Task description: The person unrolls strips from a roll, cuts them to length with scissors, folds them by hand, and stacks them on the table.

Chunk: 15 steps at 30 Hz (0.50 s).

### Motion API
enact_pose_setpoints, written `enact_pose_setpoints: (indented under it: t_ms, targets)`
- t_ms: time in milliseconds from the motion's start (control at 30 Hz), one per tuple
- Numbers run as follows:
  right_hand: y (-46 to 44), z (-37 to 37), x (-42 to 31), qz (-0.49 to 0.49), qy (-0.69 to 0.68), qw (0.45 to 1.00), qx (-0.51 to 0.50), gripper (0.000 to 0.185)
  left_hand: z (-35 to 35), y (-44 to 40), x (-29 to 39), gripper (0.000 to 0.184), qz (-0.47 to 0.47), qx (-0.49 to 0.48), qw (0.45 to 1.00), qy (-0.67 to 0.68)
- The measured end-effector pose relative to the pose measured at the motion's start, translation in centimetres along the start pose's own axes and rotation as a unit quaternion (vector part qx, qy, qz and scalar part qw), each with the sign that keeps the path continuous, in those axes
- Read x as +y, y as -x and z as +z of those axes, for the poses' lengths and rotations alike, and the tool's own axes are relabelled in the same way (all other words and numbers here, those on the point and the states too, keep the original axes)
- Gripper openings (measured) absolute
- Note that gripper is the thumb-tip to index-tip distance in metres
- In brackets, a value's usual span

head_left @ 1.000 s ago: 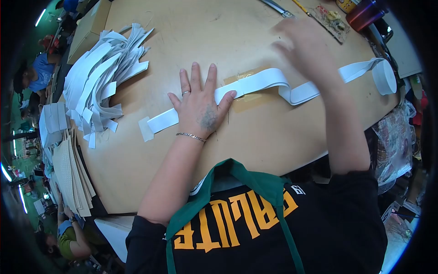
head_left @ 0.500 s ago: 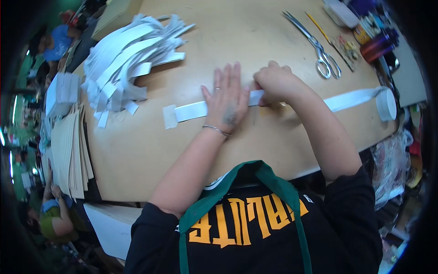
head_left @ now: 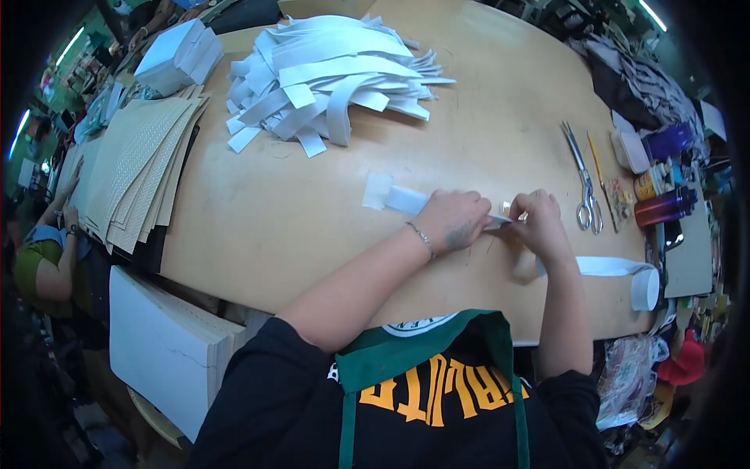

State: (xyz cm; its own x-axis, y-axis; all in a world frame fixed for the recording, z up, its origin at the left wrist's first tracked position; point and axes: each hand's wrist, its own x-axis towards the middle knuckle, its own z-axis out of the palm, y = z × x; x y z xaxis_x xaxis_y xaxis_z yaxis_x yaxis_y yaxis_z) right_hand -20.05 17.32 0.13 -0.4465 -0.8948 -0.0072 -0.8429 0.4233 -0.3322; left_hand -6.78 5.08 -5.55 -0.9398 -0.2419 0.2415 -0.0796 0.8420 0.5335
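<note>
A white strip (head_left: 406,200) lies on the table, its left end beside a pale square patch (head_left: 377,191). My left hand (head_left: 459,219) is closed on the strip, fingers curled. Just to its right, my right hand (head_left: 539,223) pinches the same strip, and a short piece shows between the two hands. Beyond my right wrist the strip runs on to a white roll (head_left: 644,289) near the table's right edge. A big heap of cut white strips (head_left: 336,70) lies at the back left.
Scissors (head_left: 586,184) and a yellow pencil-like tool (head_left: 601,176) lie to the right, beside a dark red tumbler (head_left: 664,206). Textured sheets (head_left: 137,168) and a white block (head_left: 180,59) are at the left. A co-worker (head_left: 51,266) is at the far left.
The view has turned and shifted. My left hand has gone from flat on the strip to closed around it. My right hand came down from the air and took hold of the strip.
</note>
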Motion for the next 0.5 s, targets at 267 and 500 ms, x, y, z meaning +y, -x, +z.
enact_pose_setpoints:
  t_ms: [267,500]
  targets:
    - [4.7,-1.6,2.5,0.024,-0.004,0.994,0.105,0.071,-18.8,-0.7,-3.8,0.017,0.05,0.103,0.993,-0.031]
    - [6.5,0.3,3.2,0.081,-0.057,0.992,0.072,0.06,-26.6,-8.0,-9.8,0.037,-0.117,0.109,0.941,-0.298]
